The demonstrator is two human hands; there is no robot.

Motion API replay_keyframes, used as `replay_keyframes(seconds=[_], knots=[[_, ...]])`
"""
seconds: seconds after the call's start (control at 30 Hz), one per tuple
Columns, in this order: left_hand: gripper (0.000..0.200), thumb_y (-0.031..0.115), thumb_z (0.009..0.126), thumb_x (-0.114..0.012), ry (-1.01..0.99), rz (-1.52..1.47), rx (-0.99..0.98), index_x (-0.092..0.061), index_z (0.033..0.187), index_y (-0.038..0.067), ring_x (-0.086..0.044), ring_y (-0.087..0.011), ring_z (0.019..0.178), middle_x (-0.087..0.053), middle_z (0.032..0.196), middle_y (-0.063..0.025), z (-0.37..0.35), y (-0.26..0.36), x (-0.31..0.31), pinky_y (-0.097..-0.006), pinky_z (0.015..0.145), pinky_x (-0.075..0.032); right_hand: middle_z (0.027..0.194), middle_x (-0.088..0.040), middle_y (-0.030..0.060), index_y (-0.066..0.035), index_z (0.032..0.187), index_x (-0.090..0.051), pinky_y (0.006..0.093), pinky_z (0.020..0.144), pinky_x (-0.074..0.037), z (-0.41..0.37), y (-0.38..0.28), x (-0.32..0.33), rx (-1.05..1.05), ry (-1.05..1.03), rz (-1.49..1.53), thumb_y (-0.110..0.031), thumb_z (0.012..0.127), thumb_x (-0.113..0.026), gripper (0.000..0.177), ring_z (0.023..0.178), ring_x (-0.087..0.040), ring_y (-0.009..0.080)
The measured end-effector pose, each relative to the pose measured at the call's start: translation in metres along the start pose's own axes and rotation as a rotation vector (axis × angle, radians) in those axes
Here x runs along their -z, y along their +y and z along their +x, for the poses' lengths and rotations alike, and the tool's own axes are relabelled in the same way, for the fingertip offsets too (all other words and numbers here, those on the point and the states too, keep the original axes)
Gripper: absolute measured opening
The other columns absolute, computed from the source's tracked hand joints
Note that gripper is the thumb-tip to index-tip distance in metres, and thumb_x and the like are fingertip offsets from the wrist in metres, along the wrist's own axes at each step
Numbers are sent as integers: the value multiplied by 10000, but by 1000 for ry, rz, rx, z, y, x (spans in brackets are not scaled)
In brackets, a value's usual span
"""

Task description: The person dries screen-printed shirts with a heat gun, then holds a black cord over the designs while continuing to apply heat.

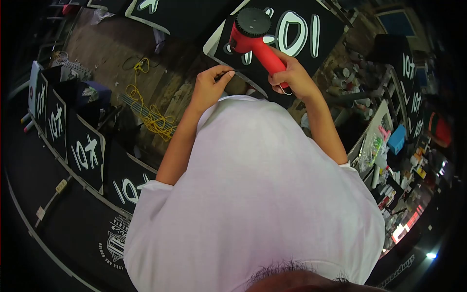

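My right hand (294,78) is wrapped round the handle of a red hair dryer (266,56), whose black round grille faces up toward me. The dryer is above a black fabric piece (321,36) with white outlined lettering, laid over a flat board with a pale edge (212,46). My left hand (212,85) is closed in a pinch at the near left edge of that board. Dark material, apparently the black fabric's edge, shows between its fingertips. The dryer's outlet is hidden beneath its body.
More black printed panels (87,153) line a curved rail at the left, and others (407,65) stand at the right. A yellow cable (146,114) lies coiled on the wooden floor. A cluttered table with a blue container (397,139) is at the right.
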State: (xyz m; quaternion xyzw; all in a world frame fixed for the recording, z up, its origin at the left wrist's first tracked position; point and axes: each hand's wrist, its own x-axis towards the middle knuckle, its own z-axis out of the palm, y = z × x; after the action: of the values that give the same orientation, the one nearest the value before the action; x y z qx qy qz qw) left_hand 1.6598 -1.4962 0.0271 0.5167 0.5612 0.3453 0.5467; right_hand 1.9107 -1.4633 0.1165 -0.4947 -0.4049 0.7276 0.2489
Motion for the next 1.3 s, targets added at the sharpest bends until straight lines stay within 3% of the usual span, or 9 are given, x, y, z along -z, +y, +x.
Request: replay_keyframes(seconds=[0.17,0.5,0.57,0.7,0.8,0.87,1.1,1.2,1.3], knots=[[232,188,945,-742,-99,24,6,-752,1074,-4,-651,-101,767,-753,863,-78,5,0,5,-266,713,-515,695,-543,45,-28,1569,-393,267,469,-400,-16,1,-6,2,40,15,-6,661,-627,938,487,-501,126],[242,203,941,-744,-160,161,-65,-756,1075,2,-650,-115,753,-757,880,-103,8,4,6,-274,704,-515,780,-562,52,-45,1567,-418,279,495,-425,-43,15,-7,-61,93,50,36,638,-595,949,505,-517,130],[239,190,957,-739,-180,120,-37,-743,1073,-19,-619,-78,760,-736,851,-49,9,2,4,-252,694,-503,784,-575,59,-42,1572,-408,280,495,-426,-45,16,-8,-25,126,0,42,636,-590,957,507,-526,135],[233,189,960,-737,-188,191,-81,-745,1074,-15,-612,-70,757,-735,854,-39,12,1,0,-246,689,-499,788,-582,62,-32,1578,-389,277,500,-429,-42,26,1,-55,121,114,45,647,-598,957,511,-535,144],[229,186,961,-737,-196,117,-86,-746,1079,-10,-601,-64,752,-728,847,-29,15,2,-6,-244,688,-497,758,-575,60,-25,1580,-378,281,497,-425,-36,29,0,43,205,21,49,663,-615,950,512,-541,152],[246,219,938,-747,-159,150,-77,-758,1078,18,-665,-134,747,-761,904,-108,16,5,-8,-279,704,-518,710,-553,60,-33,1573,-385,282,482,-409,-33,29,9,38,210,154,0,672,-630,935,497,-508,142],[237,210,930,-758,-152,155,-93,-759,1067,16,-667,-138,751,-762,902,-113,21,9,-17,-286,713,-524,713,-554,65,-29,1566,-392,285,481,-412,-20,28,18,72,224,192,-3,694,-640,908,509,-527,144],[231,196,930,-759,-140,162,-169,-754,1070,12,-659,-122,760,-756,891,-100,24,11,-24,-278,713,-521,726,-561,64,-36,1567,-395,288,486,-424,-17,29,20,140,320,56,-2,701,-643,901,511,-534,144],[219,176,935,-757,-155,154,-109,-749,1069,2,-646,-98,773,-746,876,-83,23,23,-29,-261,717,-514,787,-591,67,-70,1575,-409,277,453,-414,-16,30,32,151,351,204,70,683,-632,930,508,-556,137]])
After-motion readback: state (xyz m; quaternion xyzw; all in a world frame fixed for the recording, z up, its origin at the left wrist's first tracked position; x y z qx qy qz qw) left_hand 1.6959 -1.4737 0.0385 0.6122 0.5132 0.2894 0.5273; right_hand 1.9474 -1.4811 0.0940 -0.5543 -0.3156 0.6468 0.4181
